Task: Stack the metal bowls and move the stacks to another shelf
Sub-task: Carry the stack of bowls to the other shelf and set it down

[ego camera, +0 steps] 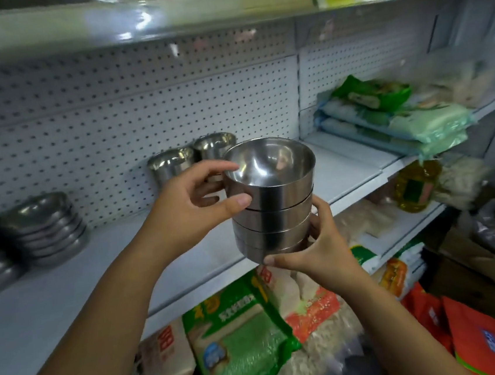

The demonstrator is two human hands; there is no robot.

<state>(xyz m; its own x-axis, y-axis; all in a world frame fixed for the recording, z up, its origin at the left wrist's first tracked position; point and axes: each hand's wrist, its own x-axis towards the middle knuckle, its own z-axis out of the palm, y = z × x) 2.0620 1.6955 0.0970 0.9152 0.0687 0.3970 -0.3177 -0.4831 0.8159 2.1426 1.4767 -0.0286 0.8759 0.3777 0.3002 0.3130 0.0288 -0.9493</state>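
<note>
A stack of several nested metal bowls point(272, 203) is held in the air in front of the white shelf point(68, 297). My left hand point(193, 205) grips the top bowl, thumb on its side and fingers at its rim. My right hand point(317, 250) cups the bottom of the stack from below and from the right. Two more metal bowls point(173, 163) stand at the back of the shelf by the pegboard, partly hidden behind my left hand and the stack.
A pile of shallow metal dishes point(42, 227) sits at the shelf's left. Bags of rice point(241, 340) fill the lower shelf. Green and white packets point(395, 120) lie on the right-hand shelf, a bottle of oil point(414, 185) below them. Another shelf edge point(221, 3) runs overhead.
</note>
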